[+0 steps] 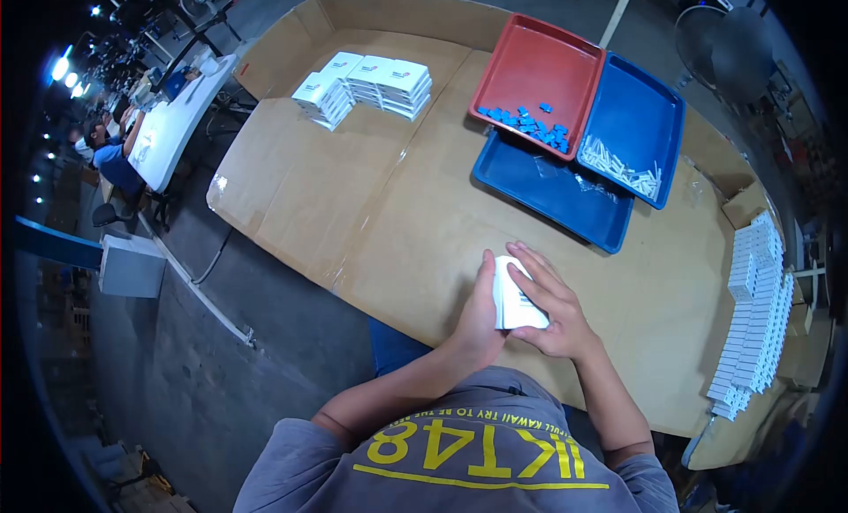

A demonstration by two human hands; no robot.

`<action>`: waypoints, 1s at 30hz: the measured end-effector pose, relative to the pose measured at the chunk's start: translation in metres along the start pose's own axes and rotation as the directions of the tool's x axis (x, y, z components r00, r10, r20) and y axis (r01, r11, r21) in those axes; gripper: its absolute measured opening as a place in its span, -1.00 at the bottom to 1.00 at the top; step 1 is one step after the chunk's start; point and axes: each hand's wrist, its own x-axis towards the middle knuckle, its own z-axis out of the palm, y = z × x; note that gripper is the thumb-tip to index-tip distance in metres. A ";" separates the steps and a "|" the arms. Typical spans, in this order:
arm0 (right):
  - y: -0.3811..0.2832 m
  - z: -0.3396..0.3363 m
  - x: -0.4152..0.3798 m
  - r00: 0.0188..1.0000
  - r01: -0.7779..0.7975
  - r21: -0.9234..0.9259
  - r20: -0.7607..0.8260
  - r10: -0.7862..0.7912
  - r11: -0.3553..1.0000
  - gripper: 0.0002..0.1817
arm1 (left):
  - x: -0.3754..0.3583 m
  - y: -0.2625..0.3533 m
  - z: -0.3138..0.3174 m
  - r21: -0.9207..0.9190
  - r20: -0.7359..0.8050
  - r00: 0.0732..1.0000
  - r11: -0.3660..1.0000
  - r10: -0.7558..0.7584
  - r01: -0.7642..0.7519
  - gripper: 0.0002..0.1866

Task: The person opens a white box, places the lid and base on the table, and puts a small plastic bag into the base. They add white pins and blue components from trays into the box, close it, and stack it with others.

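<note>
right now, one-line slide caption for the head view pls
Both hands, left hand and right hand, hold a small white box over a cardboard-covered table near a red tray.

Box (517,305) between hands near table (353,204) edge; trays (565,195) behind; box stacks (367,85) far left

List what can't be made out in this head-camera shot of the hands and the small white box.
- Head view: the small white box is partly covered by the left hand and right hand; its print is too small to read.
- The white pieces in the blue tray are too small to identify.
- The blue pieces in the red tray, likewise.
- The row of white boxes blurs at the lens edge.
</note>
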 end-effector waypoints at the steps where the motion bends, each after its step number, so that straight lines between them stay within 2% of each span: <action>1: 0.000 0.002 -0.002 0.999 0.014 0.018 -0.043 -0.014 1.000 -0.12 | 0.000 -0.002 -0.002 0.014 0.028 0.999 1.000 0.020 -0.020 -0.30; 4: 0.001 -0.002 -0.005 0.999 -0.012 0.077 -0.034 0.014 0.997 -0.07 | 0.001 0.000 -0.002 0.011 0.044 0.999 1.000 0.026 -0.026 -0.30; 7: -0.002 0.002 -0.005 0.937 -0.212 0.470 -0.150 0.314 0.857 -0.07 | 0.005 0.006 -0.003 -0.061 0.050 0.996 0.995 -0.072 0.075 -0.26; 8: -0.004 0.001 0.000 0.921 -0.207 0.604 -0.145 0.361 0.769 -0.09 | 0.006 0.009 -0.005 -0.077 0.082 0.992 0.992 -0.093 0.100 -0.25; 12: 0.002 -0.015 0.007 0.917 -0.278 0.609 -0.060 0.393 0.743 -0.19 | 0.013 0.006 -0.012 -0.116 0.124 0.971 0.969 -0.206 0.220 -0.28; 15: 0.001 -0.013 0.009 0.891 -0.375 0.539 -0.016 0.454 0.754 -0.02 | 0.009 0.005 -0.010 -0.097 0.155 0.964 0.968 -0.214 0.230 -0.28; 16: 0.006 -0.011 0.008 0.915 -0.330 0.491 -0.042 0.400 0.806 -0.09 | 0.009 0.004 -0.009 -0.107 0.155 0.965 0.968 -0.210 0.228 -0.28; 23: 0.008 -0.013 0.002 0.929 -0.348 0.396 0.020 0.371 0.850 -0.24 | 0.012 0.001 -0.008 -0.147 0.111 0.972 0.964 -0.206 0.221 -0.31; 26: 0.009 -0.011 -0.001 0.926 -0.354 0.403 0.026 0.375 0.844 -0.28 | 0.014 0.000 -0.006 -0.151 0.092 0.974 0.963 -0.209 0.222 -0.30; 29: 0.009 -0.006 -0.003 0.930 -0.323 0.470 -0.006 0.369 0.822 -0.45 | 0.015 -0.005 -0.009 -0.147 0.085 0.973 0.963 -0.214 0.225 -0.28; 30: 0.008 -0.005 -0.004 0.926 -0.342 0.442 0.007 0.378 0.829 -0.42 | 0.018 -0.006 -0.010 -0.144 0.090 0.974 0.965 -0.210 0.221 -0.28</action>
